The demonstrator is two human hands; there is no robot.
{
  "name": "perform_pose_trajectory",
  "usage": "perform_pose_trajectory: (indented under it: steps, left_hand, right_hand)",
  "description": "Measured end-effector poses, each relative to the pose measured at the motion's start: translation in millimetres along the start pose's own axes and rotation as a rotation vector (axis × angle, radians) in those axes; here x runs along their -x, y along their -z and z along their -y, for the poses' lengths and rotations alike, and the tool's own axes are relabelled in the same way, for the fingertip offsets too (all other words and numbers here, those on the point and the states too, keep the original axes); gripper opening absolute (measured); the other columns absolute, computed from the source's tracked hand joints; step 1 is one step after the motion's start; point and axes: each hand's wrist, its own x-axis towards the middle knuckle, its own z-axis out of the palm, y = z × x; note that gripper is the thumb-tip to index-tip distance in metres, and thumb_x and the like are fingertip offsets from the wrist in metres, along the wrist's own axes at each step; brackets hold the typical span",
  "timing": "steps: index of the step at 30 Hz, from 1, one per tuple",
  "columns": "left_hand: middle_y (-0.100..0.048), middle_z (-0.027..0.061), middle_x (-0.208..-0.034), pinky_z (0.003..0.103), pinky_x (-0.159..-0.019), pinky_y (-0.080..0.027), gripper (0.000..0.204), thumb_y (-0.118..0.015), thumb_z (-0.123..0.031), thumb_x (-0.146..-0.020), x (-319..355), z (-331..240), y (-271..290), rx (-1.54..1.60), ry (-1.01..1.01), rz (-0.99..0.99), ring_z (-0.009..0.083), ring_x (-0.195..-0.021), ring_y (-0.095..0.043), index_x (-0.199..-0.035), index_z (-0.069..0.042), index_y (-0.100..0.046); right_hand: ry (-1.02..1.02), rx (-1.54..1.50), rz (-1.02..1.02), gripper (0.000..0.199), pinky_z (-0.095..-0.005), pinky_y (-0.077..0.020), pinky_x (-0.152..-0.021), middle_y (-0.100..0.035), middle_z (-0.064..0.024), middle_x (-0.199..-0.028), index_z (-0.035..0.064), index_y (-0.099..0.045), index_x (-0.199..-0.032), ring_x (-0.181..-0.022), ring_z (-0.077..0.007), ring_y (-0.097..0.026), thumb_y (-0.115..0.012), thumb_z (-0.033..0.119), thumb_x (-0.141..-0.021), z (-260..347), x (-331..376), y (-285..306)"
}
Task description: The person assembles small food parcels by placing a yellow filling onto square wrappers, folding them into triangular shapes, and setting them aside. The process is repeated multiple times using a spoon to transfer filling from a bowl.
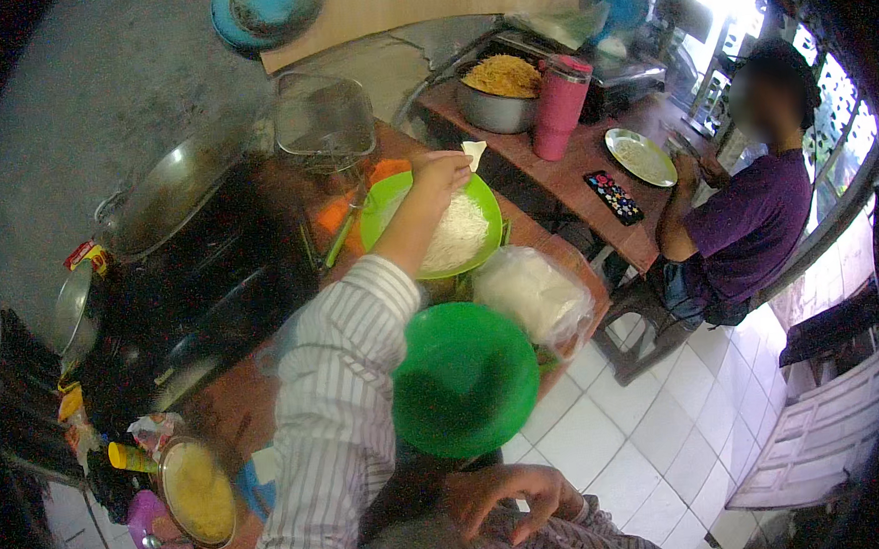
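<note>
My left hand (pixel 442 175) reaches over a light green bowl (pixel 489 204) and pinches a small, pale, flat piece (pixel 474 154) between its fingertips. White, floury-looking food (pixel 457 236) lies in that bowl, partly hidden by my forearm. Low in the view, by my lap, my right hand (pixel 515 491) is loosely curved with its fingers apart and nothing in it. A darker green basin (pixel 465 381) sits between my two arms. Beside it rests a clear plastic bag (pixel 535 294) of white contents.
At left stand a black stove (pixel 227 301) and a large wok (pixel 181 184). A wire basket (pixel 324 121) is behind the bowl. On the right-hand table are a food-filled pot (pixel 501 112), a pink tumbler (pixel 562 109) and a plate (pixel 642 156). A person in purple (pixel 754 208) sits there.
</note>
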Motion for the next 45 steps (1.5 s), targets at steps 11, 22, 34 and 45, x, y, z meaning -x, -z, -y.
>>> perform_pose_trajectory:
  steps: [11,22,34,45]
  left_hand:
    - [-0.062,0.0099,-0.085,0.03,-0.069,-0.051,0.019,-0.062,0.0,-0.072,57.3,-28.2,28.3,0.091,-0.033,0.026,0.0196,-0.077,-0.06,-0.09,0.0,-0.058]
    - [-0.061,0.0087,-0.082,0.025,-0.067,-0.05,0.022,-0.066,-0.001,-0.069,167.3,-61.0,73.2,-0.011,-0.105,-0.053,0.0165,-0.074,-0.06,-0.09,0.001,-0.058]
    - [-0.062,0.0112,-0.087,0.027,-0.071,-0.048,0.029,-0.066,-0.006,-0.071,259.9,-82.6,103.2,-0.033,-0.288,-0.025,0.0171,-0.077,-0.06,-0.097,0.004,-0.056]
    - [-0.063,0.0099,-0.085,0.024,-0.069,-0.046,0.028,-0.067,-0.002,-0.067,355.5,-85.0,134.2,-0.078,-0.21,0.026,0.0132,-0.076,-0.06,-0.094,0.003,-0.058]
  right_hand:
    - [-0.136,0.011,-0.014,0.04,-0.0393,-0.0388,-0.081,-0.055,-0.0123,-0.098,-0.0008,-0.049,-0.113,-0.091,-0.0262,-0.052,-0.061,0.017,-0.079,4.2,-19.0,-13.4]
    - [-0.121,-0.053,0.004,0.024,-0.0374,-0.0376,-0.087,-0.056,-0.0105,-0.096,-0.0005,-0.053,-0.099,-0.097,-0.0236,-0.051,-0.059,0.014,-0.081,-21.9,-55.0,-21.1]
    - [-0.257,0.325,-0.774,0.027,-0.0262,-0.0437,-0.069,-0.059,-0.0102,-0.081,-0.0038,-0.058,-0.092,-0.072,-0.0157,-0.056,-0.059,0.019,-0.079,-8.1,-57.0,-32.5]
    - [-0.118,0.417,-1.054,0.021,-0.0207,-0.0411,-0.065,-0.059,-0.0017,-0.078,0.0006,-0.06,-0.095,-0.069,-0.0086,-0.052,-0.059,0.017,-0.083,-43.4,-118.6,-8.3]
